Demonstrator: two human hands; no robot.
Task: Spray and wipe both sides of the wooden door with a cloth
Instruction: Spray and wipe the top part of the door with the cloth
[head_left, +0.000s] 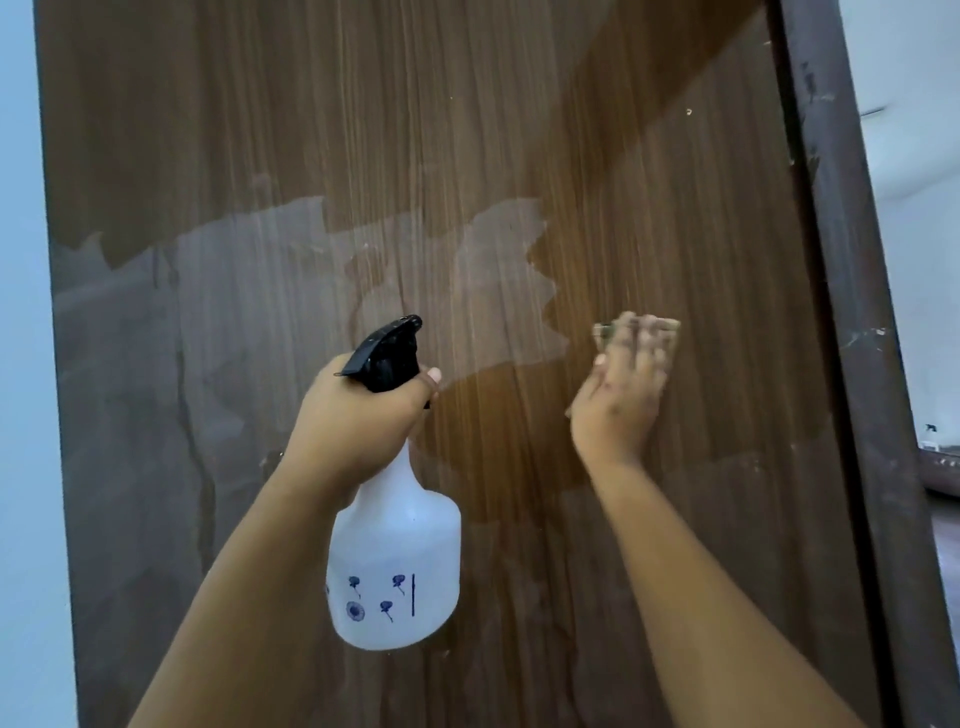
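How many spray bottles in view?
1. The translucent white plastic spray bottle with black trigger head is held at its neck by the left hand, before the wooden door.

Left hand (363, 410) clenched; right hand (623, 384) flat, raised.

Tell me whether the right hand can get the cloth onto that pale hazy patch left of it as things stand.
Probably yes. The right hand presses the cloth flat on the door, and the hazy patch starts just beside it with bare wood between; the spray bottle sits lower left, seemingly clear.
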